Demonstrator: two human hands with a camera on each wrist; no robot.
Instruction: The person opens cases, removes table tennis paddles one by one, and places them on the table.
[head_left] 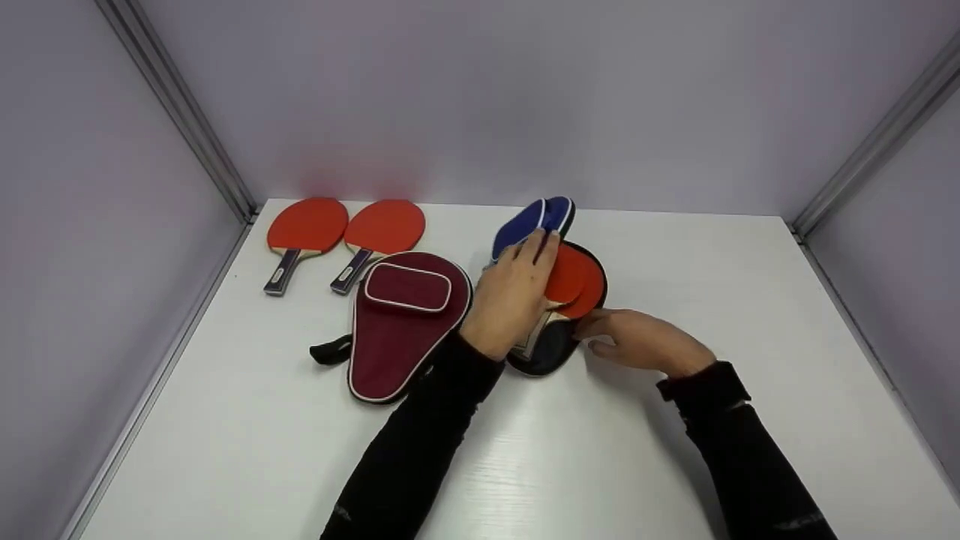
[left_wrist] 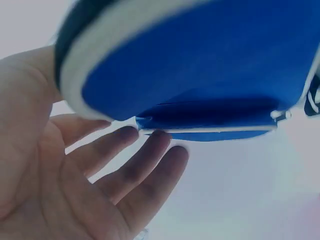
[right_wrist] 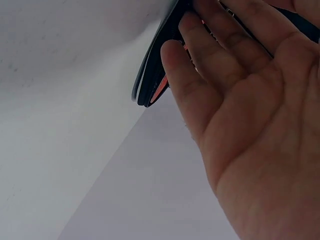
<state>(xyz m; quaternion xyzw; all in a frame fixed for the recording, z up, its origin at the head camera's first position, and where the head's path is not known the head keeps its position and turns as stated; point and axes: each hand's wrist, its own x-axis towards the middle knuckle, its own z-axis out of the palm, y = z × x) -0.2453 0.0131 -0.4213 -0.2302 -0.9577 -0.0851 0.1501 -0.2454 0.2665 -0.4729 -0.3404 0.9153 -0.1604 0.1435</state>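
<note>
A blue table tennis paddle case (head_left: pixel 519 225) with white piping lies unzipped on the table, its blue cover raised and its black lower half (head_left: pixel 553 354) showing. Two overlapping red paddles (head_left: pixel 590 289) lie inside it. My left hand (head_left: pixel 506 300) holds the raised cover (left_wrist: pixel 200 55) at its edge; in the left wrist view the thumb passes behind the rim while the fingers spread along the outer side. My right hand (head_left: pixel 645 337) is at the case's right rim, its fingertips (right_wrist: pixel 175 52) against the black zipped edge (right_wrist: pixel 150 82) with a strip of red beside them.
A maroon paddle case (head_left: pixel 397 341) with a zipped pocket and black strap (head_left: pixel 330 350) lies left of my left forearm. Behind it, two red paddles (head_left: pixel 307 225) lie side by side at the table's back edge. Pale walls (head_left: pixel 480 97) enclose the white table (head_left: pixel 225 450).
</note>
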